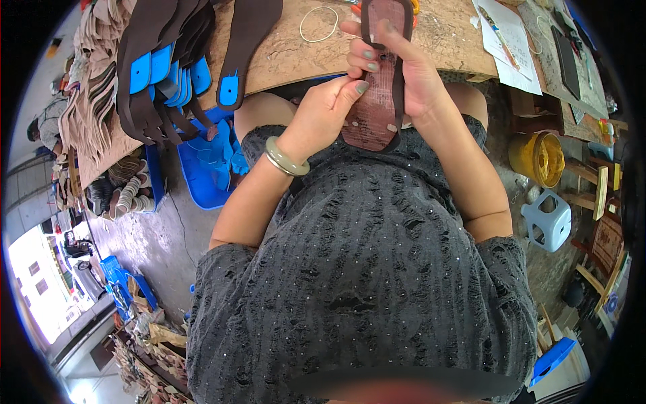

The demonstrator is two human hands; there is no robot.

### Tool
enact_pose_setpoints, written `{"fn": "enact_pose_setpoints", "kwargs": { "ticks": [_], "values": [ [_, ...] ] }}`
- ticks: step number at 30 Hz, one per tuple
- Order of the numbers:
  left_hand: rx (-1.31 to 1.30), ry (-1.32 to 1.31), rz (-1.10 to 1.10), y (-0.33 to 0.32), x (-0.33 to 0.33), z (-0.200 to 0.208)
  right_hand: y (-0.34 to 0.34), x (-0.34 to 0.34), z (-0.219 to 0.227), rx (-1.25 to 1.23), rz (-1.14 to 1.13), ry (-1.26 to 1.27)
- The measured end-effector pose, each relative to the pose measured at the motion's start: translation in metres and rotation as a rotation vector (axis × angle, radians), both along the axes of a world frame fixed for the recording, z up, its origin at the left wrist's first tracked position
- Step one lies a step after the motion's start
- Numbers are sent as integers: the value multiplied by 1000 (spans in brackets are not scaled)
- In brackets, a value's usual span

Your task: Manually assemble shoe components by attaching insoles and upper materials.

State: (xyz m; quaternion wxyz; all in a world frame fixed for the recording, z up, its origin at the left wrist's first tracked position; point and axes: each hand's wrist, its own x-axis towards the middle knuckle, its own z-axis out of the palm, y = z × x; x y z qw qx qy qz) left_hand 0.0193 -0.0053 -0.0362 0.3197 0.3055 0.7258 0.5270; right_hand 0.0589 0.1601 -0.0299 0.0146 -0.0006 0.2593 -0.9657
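Note:
A long shoe insole (372,124), with a reddish-brown board face and a dark brown edge, is held upright in front of my lap at the table's edge. My left hand (323,111) is closed on its left side, the thumb pressing on the board near the middle. Wrapped round the right side is my right hand (418,77), its thumb across the upper part and its fingertips showing on the left. Small pale spots dot the lower end of the board. The insole's back face is hidden from view.
On the wooden table (296,50) lie a pile of dark brown insole covers (128,101) with blue patches, one single cover (250,34) and a rubber band (319,39). A blue bin (195,185) holds blue scraps. Rightward are paper (515,67), a yellow bucket (521,156) and a plastic stool (553,214).

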Motion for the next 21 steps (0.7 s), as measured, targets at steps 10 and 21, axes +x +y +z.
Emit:
{"fn": "enact_pose_setpoints", "kwargs": {
  "ticks": [10,21],
  "values": [
    [261,-314,180,-1,0,-12,-1,-11,0,-32,33,-29],
    [366,-679,-63,0,-14,17,4,-2,7,435,-229,-86]
  ]
}}
